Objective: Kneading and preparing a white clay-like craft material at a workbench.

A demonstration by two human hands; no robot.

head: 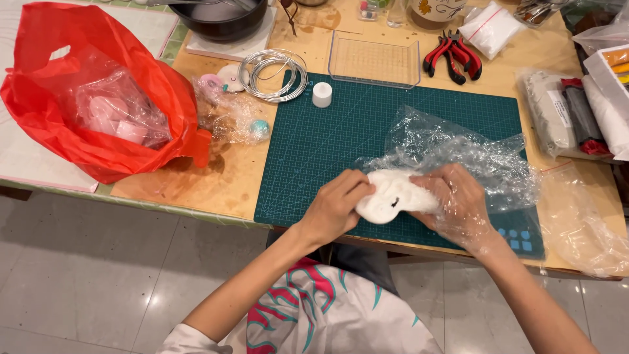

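Both my hands grip a lump of soft white clay (393,196) above the near edge of a dark green cutting mat (327,151). My left hand (337,206) pinches the lump's left end. My right hand (458,200) closes around its right side, and crinkled clear plastic wrap (452,147) drapes over that hand and trails back onto the mat. A small dark mark shows on the clay's front.
A red plastic bag (98,92) holding clear-wrapped pink pieces lies at the left. Behind the mat are a wire coil (274,75), a small white cylinder (322,94), a clear tray (375,60), red-handled pliers (452,56). Wrapped clay blocks (570,111) sit at right.
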